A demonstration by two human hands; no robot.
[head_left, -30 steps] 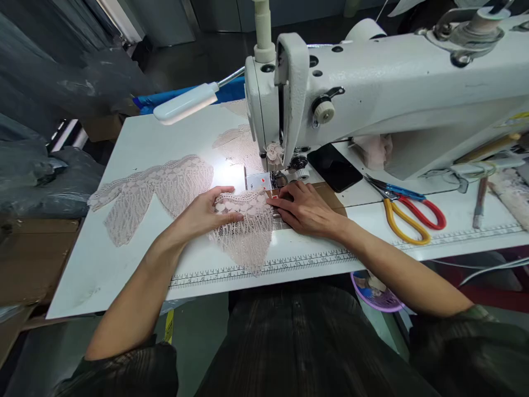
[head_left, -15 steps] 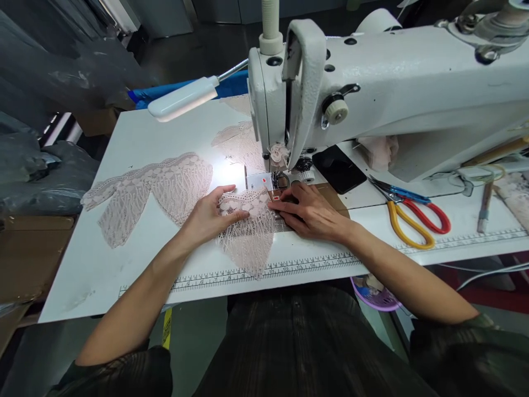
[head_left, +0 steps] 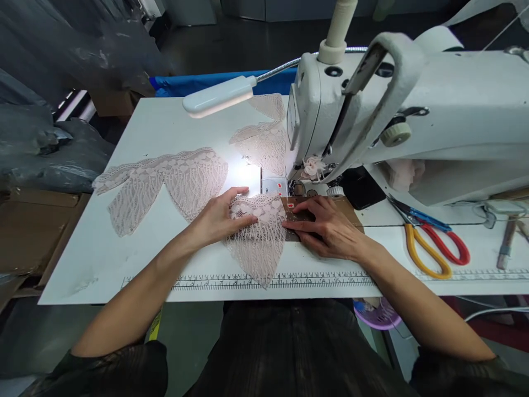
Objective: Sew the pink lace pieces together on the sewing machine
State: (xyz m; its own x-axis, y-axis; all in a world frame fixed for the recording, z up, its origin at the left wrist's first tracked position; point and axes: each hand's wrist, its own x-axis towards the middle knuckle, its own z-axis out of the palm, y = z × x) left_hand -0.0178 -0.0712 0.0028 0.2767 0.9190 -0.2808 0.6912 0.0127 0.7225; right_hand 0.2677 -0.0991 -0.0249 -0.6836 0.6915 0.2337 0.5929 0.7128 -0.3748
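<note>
A pale pink scalloped lace piece (head_left: 259,240) lies beside the needle area of a white sewing machine (head_left: 314,94), its point reaching down over the printed ruler. My left hand (head_left: 217,220) holds its left side, thumb on top and index finger stretched past the upper edge; the other fingers are hidden. Palm down, my right hand (head_left: 330,227) rests on the brown plate (head_left: 349,212) right of the lace. Its fingers are spread, with one fingertip touching the lace's right edge. A lace rosette (head_left: 313,167) hangs at the machine head, near the presser foot.
More lace pieces (head_left: 194,179) lie left and behind (head_left: 264,140). A lamp (head_left: 219,96) lights the table. A black phone (head_left: 361,187), scissors with red and yellow handles (head_left: 427,251) and a blue-handled tool (head_left: 432,219) lie right. A purple basket (head_left: 378,314) hangs below the edge.
The camera view has shifted, so the machine appears farther right. My right fingertips sit slightly nearer my body along the lace's edge. The lace piece has barely moved on the table.
</note>
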